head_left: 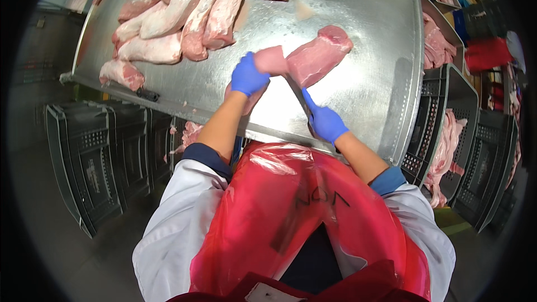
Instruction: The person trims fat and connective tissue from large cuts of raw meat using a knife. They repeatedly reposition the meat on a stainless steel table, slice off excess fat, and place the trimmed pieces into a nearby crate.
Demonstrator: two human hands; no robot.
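A meat-cutting room, by everything standing around me.
Pork loins lie heaped toward the far left of a steel table; dark plastic crates stand off its near left, others, with cut meat, along its right; a red plastic apron is worn at its near edge.

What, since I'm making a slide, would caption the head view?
Left hand on a small meat piece, right hand holding a knife beside a larger piece, above a metal table.
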